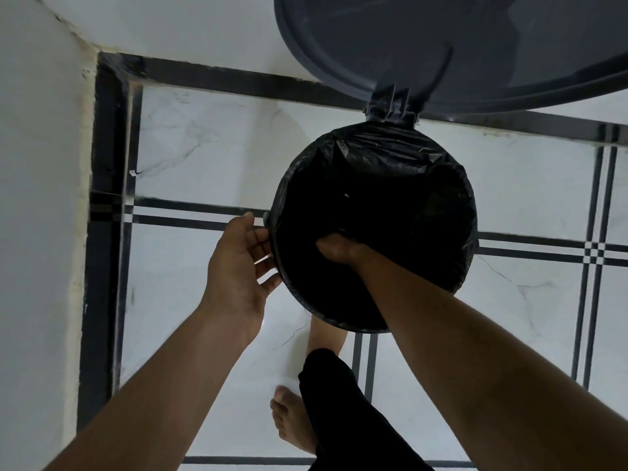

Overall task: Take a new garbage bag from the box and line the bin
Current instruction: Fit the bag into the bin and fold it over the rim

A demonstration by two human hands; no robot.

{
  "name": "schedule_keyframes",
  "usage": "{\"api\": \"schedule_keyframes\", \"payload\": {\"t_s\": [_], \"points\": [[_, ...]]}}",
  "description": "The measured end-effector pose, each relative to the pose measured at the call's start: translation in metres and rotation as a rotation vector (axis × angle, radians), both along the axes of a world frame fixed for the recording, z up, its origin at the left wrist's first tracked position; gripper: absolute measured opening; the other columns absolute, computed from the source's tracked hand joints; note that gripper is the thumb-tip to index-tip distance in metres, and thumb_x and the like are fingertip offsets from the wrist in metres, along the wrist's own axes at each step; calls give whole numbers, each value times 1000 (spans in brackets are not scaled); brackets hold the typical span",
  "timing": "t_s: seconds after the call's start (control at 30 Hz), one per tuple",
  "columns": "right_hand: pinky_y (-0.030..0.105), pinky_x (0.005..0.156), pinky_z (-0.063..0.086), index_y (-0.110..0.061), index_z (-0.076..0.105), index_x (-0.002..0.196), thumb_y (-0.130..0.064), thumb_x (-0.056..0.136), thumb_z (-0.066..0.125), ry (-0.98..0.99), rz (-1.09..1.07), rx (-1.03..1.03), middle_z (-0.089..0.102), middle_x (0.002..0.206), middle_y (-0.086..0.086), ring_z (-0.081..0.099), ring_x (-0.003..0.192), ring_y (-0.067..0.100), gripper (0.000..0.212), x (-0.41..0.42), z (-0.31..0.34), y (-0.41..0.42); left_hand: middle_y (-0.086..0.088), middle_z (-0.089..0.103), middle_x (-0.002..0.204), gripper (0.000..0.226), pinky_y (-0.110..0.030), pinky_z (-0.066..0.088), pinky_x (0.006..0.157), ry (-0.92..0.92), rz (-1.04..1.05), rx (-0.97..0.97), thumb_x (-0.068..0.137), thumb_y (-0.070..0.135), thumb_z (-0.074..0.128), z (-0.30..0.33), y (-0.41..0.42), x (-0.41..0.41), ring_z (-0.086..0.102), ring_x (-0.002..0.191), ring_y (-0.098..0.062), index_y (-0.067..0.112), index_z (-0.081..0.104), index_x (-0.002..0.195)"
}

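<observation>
Standing upright, bin (277, 253) mouth up; right hand (334, 249) grips bag (390, 158); left hand (238, 263) spread

You had the round bin (272, 232) standing upright on the floor, seen from straight above, its grey lid (441, 45) swung fully open on the far hinge. The black bag (390, 158) sat inside it, glossy and wrinkled, its edge folded out over the rim all round. The bag's inside was too dark to make out.
</observation>
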State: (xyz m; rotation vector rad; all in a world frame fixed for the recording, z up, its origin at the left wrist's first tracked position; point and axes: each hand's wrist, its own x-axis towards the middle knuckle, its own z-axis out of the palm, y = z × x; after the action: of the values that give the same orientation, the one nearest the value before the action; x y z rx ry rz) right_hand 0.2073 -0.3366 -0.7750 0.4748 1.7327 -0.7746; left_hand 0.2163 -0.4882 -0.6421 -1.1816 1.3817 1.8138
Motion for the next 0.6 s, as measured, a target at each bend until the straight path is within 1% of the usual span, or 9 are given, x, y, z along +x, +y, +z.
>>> {"api": "schedule_keyframes", "payload": {"t_s": [0.07, 0.1, 0.2, 0.23, 0.3, 0.37, 0.43, 0.5, 0.6], "points": [[32, 114, 31, -4, 50, 144, -22, 106, 39, 9, 77, 35, 47, 152, 19, 43, 141, 31, 44, 0, -4, -3, 2, 71, 79, 37, -38, 52, 82, -2, -4, -1, 99, 41, 52, 0, 0, -1, 65, 88, -22, 20, 64, 71], [32, 112, 35, -5, 55, 140, -22, 103, 41, 48, 129, 69, 51, 148, 21, 48, 137, 32, 43, 0, 1, -4, 2, 71, 80, 36, -38, 52, 81, 0, -6, 1, 99, 41, 51, 1, 0, -1, 65, 88, -21, 20, 64, 73], [35, 98, 47, -9, 68, 120, -27, 95, 46, 173, 313, 164, 66, 125, 18, 61, 119, 34, 38, 10, 31, 10, 1, 71, 83, 36, -37, 51, 79, -6, -25, 9, 99, 42, 51, 4, -1, 1, 65, 89, -21, 20, 65, 75], [38, 97, 47, -12, 67, 120, -32, 95, 45, 177, 395, 207, 66, 124, 14, 60, 120, 34, 39, 18, 40, 17, 2, 71, 83, 35, -36, 51, 79, -9, -30, 13, 99, 43, 51, 6, -2, 1, 65, 89, -21, 20, 65, 76], [46, 107, 39, -21, 56, 140, -45, 96, 42, 130, 570, 333, 55, 144, 9, 45, 137, 33, 53, 34, 51, 36, 3, 71, 82, 36, -36, 50, 79, -13, -33, 11, 100, 43, 51, 7, -2, 1, 65, 89, -21, 21, 65, 75], [50, 115, 30, -24, 35, 156, -51, 97, 43, 58, 672, 414, 39, 158, 8, 32, 147, 34, 66, 43, 47, 54, 3, 71, 82, 36, -37, 51, 80, -20, -32, 5, 100, 43, 51, 7, -2, 0, 65, 89, -21, 21, 65, 75], [49, 119, 28, -21, 24, 160, -53, 96, 46, -11, 667, 432, 34, 160, 12, 30, 148, 36, 74, 46, 31, 65, 1, 72, 88, 35, -37, 52, 81, -24, -40, -1, 99, 44, 51, 7, -2, 0, 66, 92, -21, 19, 67, 81], [47, 120, 28, -21, 23, 160, -54, 96, 49, -47, 630, 439, 33, 160, 13, 31, 147, 36, 77, 41, 17, 67, -2, 72, 96, 34, -38, 53, 85, -23, -45, -16, 99, 45, 51, 6, -2, 1, 67, 96, -22, 17, 68, 88], [42, 112, 39, -19, 42, 150, -45, 97, 52, -62, 510, 361, 48, 150, 13, 46, 136, 33, 60, 30, 14, 57, -3, 72, 99, 35, -39, 52, 86, -29, -50, -36, 100, 45, 51, 8, -1, 1, 66, 95, -23, 17, 68, 89]]}}
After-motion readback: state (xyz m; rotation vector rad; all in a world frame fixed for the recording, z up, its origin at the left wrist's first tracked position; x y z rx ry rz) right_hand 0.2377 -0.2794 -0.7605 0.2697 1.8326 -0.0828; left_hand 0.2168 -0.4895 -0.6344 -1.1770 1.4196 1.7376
